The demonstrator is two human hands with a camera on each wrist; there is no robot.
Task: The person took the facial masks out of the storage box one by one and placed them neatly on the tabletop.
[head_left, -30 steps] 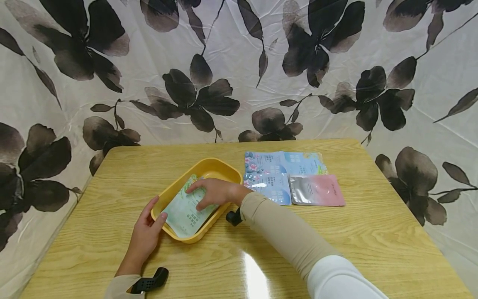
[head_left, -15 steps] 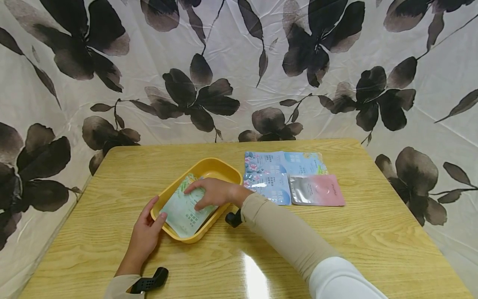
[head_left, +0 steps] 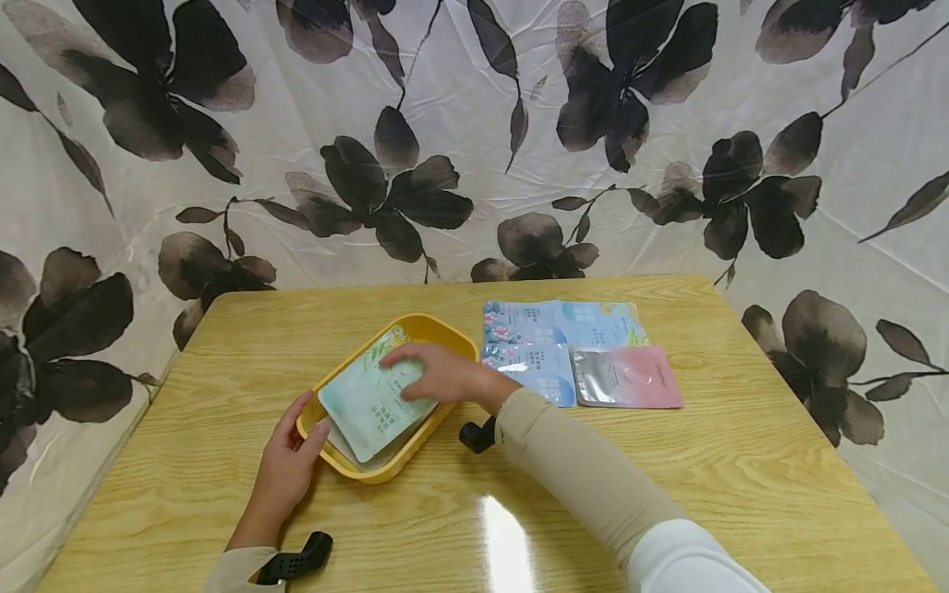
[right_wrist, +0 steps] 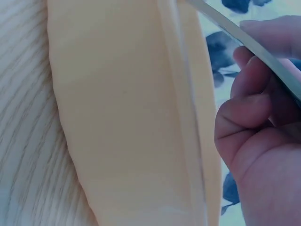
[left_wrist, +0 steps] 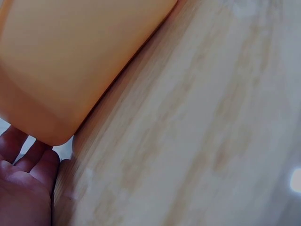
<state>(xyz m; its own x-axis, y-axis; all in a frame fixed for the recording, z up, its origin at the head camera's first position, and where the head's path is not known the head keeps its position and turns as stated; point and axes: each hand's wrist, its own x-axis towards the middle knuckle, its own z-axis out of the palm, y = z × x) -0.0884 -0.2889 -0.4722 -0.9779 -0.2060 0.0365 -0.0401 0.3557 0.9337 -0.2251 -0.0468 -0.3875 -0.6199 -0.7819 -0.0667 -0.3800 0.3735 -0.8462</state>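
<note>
A yellow plastic basket sits on the table at a slant. My left hand grips its near left corner, thumb over the rim and fingers along the outer wall; the left wrist view shows those fingers at the basket's corner. Between thumb and fingers, my right hand pinches a pale green face mask packet, tilted inside the basket. In the right wrist view the packet appears edge-on above the basket rim, held by the right hand. Another packet shows partly beneath it.
To the basket's right lie blue face mask packets in two rows, with a silver-and-pink packet at the near right. A floral cloth hangs behind the wooden table.
My right hand has shifted slightly right and raised the green packet, uncovering part of the packet below. My left hand has stayed at the basket's corner.
</note>
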